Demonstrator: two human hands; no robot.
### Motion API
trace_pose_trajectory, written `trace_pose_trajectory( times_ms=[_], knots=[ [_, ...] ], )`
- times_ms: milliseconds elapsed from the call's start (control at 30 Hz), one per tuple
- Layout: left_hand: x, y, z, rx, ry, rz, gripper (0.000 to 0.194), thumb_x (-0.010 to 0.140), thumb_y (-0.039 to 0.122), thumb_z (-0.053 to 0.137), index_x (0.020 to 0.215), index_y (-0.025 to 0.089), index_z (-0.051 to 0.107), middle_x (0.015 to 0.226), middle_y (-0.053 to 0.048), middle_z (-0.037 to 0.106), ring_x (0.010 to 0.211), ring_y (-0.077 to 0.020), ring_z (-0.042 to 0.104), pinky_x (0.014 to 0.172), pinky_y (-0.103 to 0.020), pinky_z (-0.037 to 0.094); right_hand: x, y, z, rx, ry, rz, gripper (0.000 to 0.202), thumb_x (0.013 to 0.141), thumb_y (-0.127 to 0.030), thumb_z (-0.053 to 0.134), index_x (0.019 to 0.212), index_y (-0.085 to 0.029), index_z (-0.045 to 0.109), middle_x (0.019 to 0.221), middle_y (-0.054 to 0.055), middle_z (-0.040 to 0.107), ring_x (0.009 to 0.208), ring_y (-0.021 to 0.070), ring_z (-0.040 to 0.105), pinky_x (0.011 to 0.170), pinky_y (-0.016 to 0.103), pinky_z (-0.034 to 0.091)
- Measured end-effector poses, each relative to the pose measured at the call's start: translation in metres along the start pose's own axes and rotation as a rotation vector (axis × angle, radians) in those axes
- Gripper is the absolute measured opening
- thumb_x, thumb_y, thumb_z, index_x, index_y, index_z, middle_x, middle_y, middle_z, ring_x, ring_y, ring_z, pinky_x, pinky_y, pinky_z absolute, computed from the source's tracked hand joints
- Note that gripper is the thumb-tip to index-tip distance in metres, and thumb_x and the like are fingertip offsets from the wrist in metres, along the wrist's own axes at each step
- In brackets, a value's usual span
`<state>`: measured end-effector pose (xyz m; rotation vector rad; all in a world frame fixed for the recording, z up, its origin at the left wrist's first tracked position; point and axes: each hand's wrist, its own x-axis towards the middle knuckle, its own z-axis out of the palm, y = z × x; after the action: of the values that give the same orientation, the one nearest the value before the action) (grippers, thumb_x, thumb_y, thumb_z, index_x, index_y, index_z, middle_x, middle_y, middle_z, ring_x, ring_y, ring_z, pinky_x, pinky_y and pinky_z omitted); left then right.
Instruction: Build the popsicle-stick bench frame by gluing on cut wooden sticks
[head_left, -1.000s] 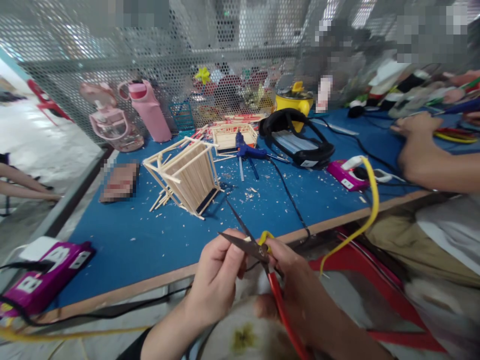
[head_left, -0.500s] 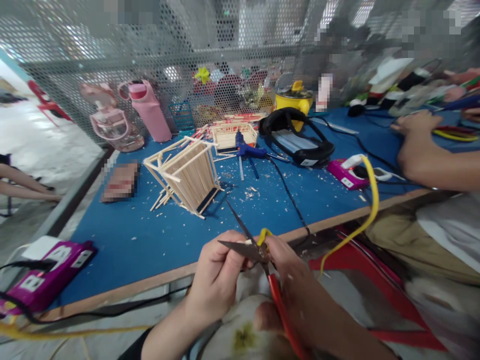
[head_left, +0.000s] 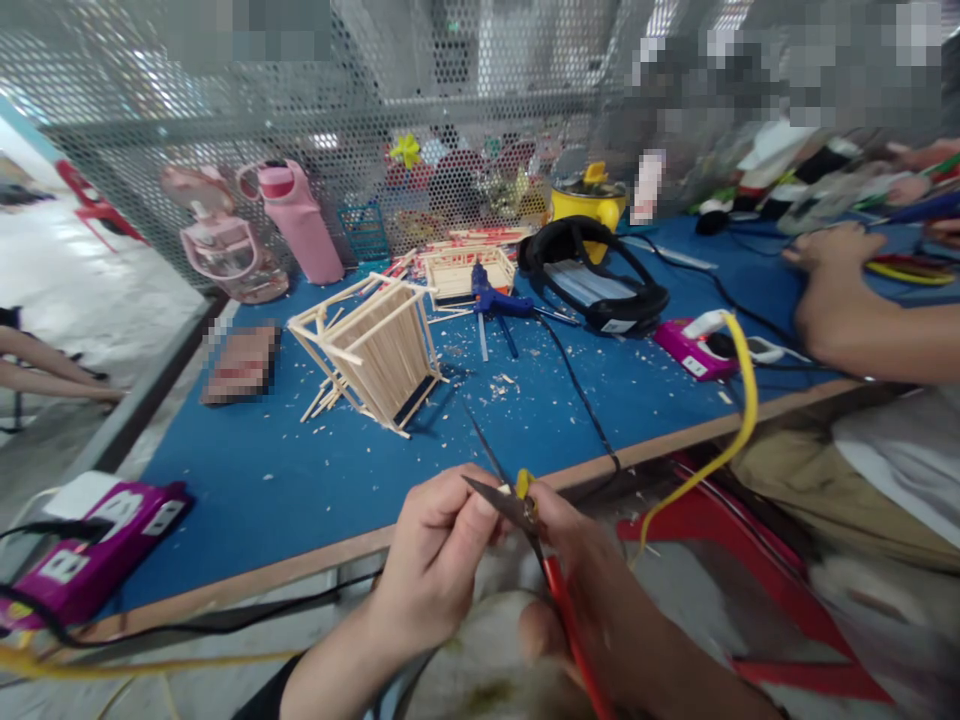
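Observation:
Scissors (head_left: 553, 580) with red handles and dark blades are gripped in my right hand (head_left: 600, 580), in front of the table's near edge. Their blades are parted and point away from me. A small pale wooden piece (head_left: 505, 490) lies between the blades near the pivot. My left hand (head_left: 435, 550) pinches beside it with thumb and fingers, which hide most of what they hold. A yellow bit (head_left: 525, 482) shows at the pivot. Beyond the hands, a tilted frame of thin wooden sticks (head_left: 382, 350) stands on the blue table (head_left: 277, 520).
Behind the frame lie a blue glue gun (head_left: 495, 298), a small stick tray (head_left: 457, 285) and a black headset (head_left: 600, 285). Purple power strips (head_left: 112, 540) with cables sit left and right. Two pink bottles (head_left: 300, 220) stand at the back. A co-worker's arm (head_left: 855, 300) rests at right.
The scissor blades have come closer together, and the scissors have shifted slightly right. My left hand has moved a little right with them. The things on the table have stayed put.

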<state>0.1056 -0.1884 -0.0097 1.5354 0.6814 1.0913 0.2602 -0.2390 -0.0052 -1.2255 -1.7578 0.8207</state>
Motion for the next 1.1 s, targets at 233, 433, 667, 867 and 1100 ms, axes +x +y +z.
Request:
trace_pose_trajectory(
  times_ms=[233, 433, 667, 867, 1100],
  knots=[
    [0.002, 0.005, 0.002, 0.137, -0.006, -0.104, 0.033, 0.095, 0.031, 0.044, 0.069, 0.015, 0.057, 0.064, -0.001, 0.054, 0.062, -0.0107, 0.049, 0.06, -0.022, 0.037, -0.001, 0.005, 0.004, 0.034, -0.072, 0.123, 0.016, 0.084, -0.036, 0.053, 0.086, -0.02, 0.05, 0.079, 0.001, 0.06, 0.069, 0.0156, 0.056, 0.062, 0.026, 0.043],
    [0.003, -0.012, 0.001, 0.014, 0.083, -0.321, 0.036, 0.092, 0.042, 0.046, 0.071, 0.015, 0.055, 0.065, 0.0, 0.053, 0.059, -0.0111, 0.047, 0.057, -0.023, 0.038, -0.007, 0.017, -0.016, -0.157, -0.087, 0.27, 0.028, 0.088, -0.042, 0.047, 0.072, -0.02, 0.053, 0.064, 0.0, 0.058, 0.062, 0.0158, 0.056, 0.056, 0.025, 0.043],
    [0.007, -0.016, -0.005, -0.022, 0.063, -0.361, 0.035, 0.09, 0.044, 0.049, 0.076, 0.015, 0.06, 0.069, -0.003, 0.058, 0.065, -0.013, 0.051, 0.062, -0.023, 0.041, 0.016, 0.033, -0.131, -1.026, -0.004, 0.821, 0.046, 0.079, -0.062, 0.048, 0.067, -0.02, 0.065, 0.069, 0.013, 0.069, 0.067, 0.0298, 0.065, 0.055, 0.033, 0.04],
    [0.02, -0.004, -0.006, 0.205, -0.106, -0.171, 0.04, 0.093, 0.04, 0.043, 0.066, 0.015, 0.059, 0.062, -0.004, 0.059, 0.06, -0.0121, 0.051, 0.059, -0.022, 0.038, 0.074, 0.041, -0.168, -1.061, -0.199, 0.618, 0.038, 0.079, -0.043, 0.056, 0.05, -0.019, 0.058, 0.057, 0.012, 0.065, 0.05, 0.0202, 0.061, 0.047, 0.03, 0.035],
    [0.039, 0.027, -0.038, 0.408, -0.152, 0.136, 0.032, 0.093, 0.032, 0.043, 0.074, 0.017, 0.063, 0.063, -0.006, 0.063, 0.057, -0.0125, 0.056, 0.053, -0.021, 0.038, 0.116, -0.026, -0.095, -0.673, -0.314, -0.548, 0.024, 0.086, -0.04, 0.056, 0.101, -0.029, 0.07, 0.081, 0.004, 0.075, 0.071, 0.0215, 0.069, 0.063, 0.034, 0.052]
  ],
)
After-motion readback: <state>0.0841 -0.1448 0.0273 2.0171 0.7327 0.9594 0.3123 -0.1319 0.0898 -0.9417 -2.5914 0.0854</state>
